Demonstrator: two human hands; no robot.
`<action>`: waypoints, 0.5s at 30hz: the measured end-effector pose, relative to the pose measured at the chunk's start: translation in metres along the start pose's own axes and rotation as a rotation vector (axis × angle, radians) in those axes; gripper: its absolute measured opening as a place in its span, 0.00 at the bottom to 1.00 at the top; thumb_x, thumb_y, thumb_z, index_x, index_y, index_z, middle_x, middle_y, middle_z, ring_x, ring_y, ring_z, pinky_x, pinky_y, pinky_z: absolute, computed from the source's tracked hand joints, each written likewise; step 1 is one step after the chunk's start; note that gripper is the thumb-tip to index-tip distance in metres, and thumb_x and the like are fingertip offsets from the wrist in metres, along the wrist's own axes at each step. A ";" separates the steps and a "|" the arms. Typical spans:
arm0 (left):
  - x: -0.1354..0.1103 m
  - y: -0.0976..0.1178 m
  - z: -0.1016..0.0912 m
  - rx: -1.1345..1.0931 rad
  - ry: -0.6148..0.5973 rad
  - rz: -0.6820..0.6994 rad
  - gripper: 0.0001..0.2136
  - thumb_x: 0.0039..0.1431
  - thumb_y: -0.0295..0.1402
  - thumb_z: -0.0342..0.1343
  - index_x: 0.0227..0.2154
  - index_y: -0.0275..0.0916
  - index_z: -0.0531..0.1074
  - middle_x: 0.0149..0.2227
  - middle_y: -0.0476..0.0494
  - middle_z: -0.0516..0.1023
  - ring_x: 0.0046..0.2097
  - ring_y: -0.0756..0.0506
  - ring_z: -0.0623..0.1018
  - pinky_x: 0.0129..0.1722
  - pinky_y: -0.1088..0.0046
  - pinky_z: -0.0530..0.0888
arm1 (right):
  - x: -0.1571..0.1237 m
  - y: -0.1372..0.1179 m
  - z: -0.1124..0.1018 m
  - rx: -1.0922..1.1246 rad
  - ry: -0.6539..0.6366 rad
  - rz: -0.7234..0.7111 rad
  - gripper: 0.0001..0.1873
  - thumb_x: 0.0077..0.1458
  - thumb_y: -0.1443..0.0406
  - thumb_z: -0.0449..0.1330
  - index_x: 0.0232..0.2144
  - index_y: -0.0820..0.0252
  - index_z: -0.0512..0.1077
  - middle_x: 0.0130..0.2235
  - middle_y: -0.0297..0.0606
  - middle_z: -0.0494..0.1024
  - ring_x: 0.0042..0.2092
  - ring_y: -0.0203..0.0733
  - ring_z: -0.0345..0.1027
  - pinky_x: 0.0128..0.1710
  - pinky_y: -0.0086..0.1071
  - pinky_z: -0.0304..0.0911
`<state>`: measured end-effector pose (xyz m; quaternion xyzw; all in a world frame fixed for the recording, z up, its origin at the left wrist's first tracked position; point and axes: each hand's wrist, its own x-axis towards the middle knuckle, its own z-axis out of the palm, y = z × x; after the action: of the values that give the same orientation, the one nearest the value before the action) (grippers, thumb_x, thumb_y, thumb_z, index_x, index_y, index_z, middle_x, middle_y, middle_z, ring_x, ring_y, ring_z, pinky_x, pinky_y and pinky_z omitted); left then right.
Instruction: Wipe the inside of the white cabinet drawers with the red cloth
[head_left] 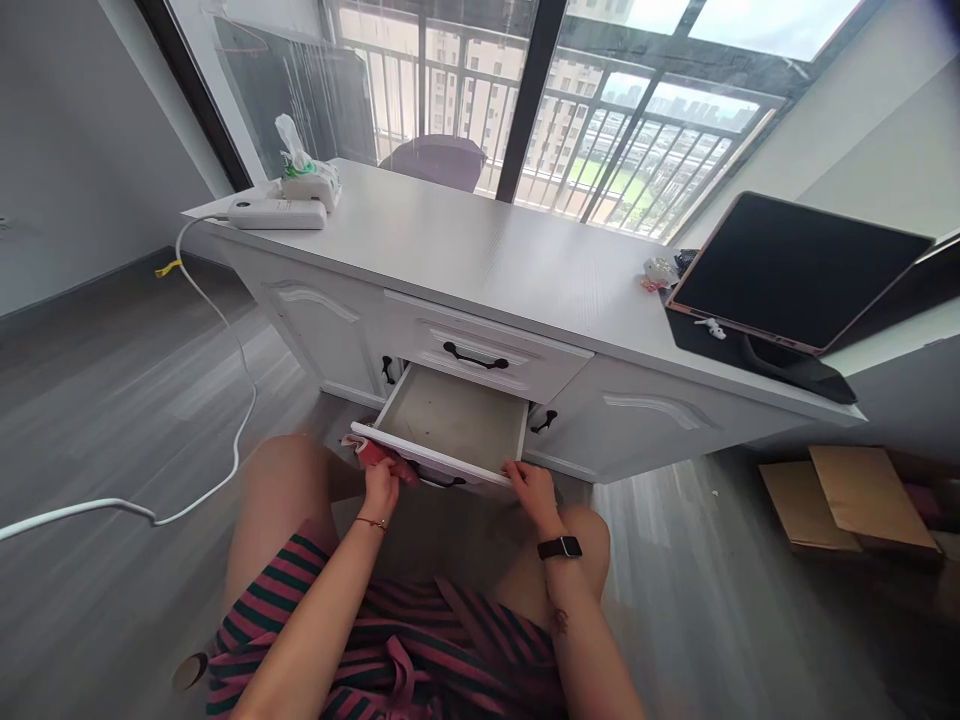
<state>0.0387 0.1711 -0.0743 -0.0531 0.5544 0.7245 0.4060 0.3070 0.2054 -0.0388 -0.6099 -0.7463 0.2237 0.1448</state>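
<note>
Below the desk's top drawer, a white lower drawer (439, 410) is pulled out, with a few small specks on its bare bottom. My left hand (382, 487) is closed around a soft red thing with a pale end (369, 453), perhaps a cloth or packet, at the left part of the drawer front. The dark drawer handle (442, 480) is just right of that hand. At the right front corner of the drawer, my right hand (532, 488) grips the edge with curled fingers.
The white desk (480, 240) carries a power strip (277, 214), a tissue pack (311, 180) and a monitor (795, 270). Above the open drawer is a shut top drawer (487, 345). A white cable (244, 400) trails across the floor at left. Cardboard boxes (874, 495) lie at right.
</note>
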 end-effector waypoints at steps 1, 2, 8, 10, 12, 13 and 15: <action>-0.005 0.001 0.002 -0.006 -0.016 0.022 0.14 0.35 0.17 0.48 0.25 0.40 0.59 0.16 0.59 0.64 0.16 0.54 0.65 0.18 0.80 0.62 | 0.000 0.000 0.000 -0.014 0.000 -0.006 0.30 0.64 0.50 0.42 0.30 0.56 0.79 0.31 0.41 0.81 0.34 0.42 0.75 0.32 0.29 0.59; -0.012 0.001 0.005 -0.011 -0.036 0.038 0.14 0.35 0.18 0.49 0.27 0.41 0.59 0.16 0.61 0.63 0.15 0.54 0.64 0.17 0.80 0.61 | 0.000 -0.001 0.000 -0.033 -0.003 -0.012 0.30 0.65 0.51 0.42 0.30 0.56 0.79 0.31 0.41 0.81 0.34 0.42 0.75 0.31 0.29 0.58; -0.058 -0.014 0.019 0.044 -0.253 0.070 0.18 0.36 0.23 0.50 0.33 0.44 0.55 0.13 0.66 0.61 0.12 0.52 0.63 0.14 0.80 0.59 | -0.008 -0.018 -0.002 -0.298 0.007 -0.075 0.27 0.66 0.54 0.44 0.28 0.58 0.77 0.29 0.42 0.81 0.32 0.41 0.74 0.29 0.29 0.52; -0.074 -0.024 0.025 0.048 -0.286 0.035 0.17 0.37 0.24 0.52 0.32 0.44 0.55 0.13 0.65 0.61 0.13 0.52 0.64 0.15 0.80 0.60 | -0.010 -0.025 -0.002 -0.338 0.011 -0.119 0.25 0.66 0.56 0.45 0.29 0.59 0.77 0.31 0.42 0.81 0.33 0.40 0.74 0.29 0.29 0.51; -0.090 -0.035 0.030 0.027 -0.302 -0.035 0.16 0.36 0.24 0.53 0.29 0.43 0.56 0.14 0.63 0.64 0.15 0.53 0.65 0.17 0.79 0.62 | -0.012 -0.029 -0.001 -0.345 0.013 -0.131 0.24 0.67 0.57 0.44 0.31 0.59 0.76 0.32 0.42 0.81 0.34 0.40 0.74 0.29 0.28 0.51; -0.098 -0.041 0.033 0.015 -0.308 -0.084 0.15 0.35 0.24 0.54 0.28 0.42 0.58 0.15 0.62 0.66 0.16 0.53 0.66 0.18 0.78 0.63 | -0.012 -0.030 -0.001 -0.346 0.017 -0.126 0.24 0.67 0.57 0.44 0.31 0.59 0.76 0.32 0.42 0.81 0.34 0.40 0.74 0.29 0.28 0.51; -0.111 -0.052 0.037 0.002 -0.333 -0.199 0.13 0.32 0.24 0.56 0.26 0.40 0.61 0.18 0.56 0.71 0.19 0.52 0.71 0.22 0.76 0.67 | -0.011 -0.029 0.000 -0.345 0.030 -0.114 0.24 0.67 0.57 0.43 0.33 0.59 0.76 0.32 0.42 0.81 0.35 0.40 0.74 0.30 0.28 0.52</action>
<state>0.1603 0.1462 -0.0413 0.0134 0.4723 0.6790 0.5619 0.2846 0.1898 -0.0230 -0.5857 -0.8048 0.0744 0.0615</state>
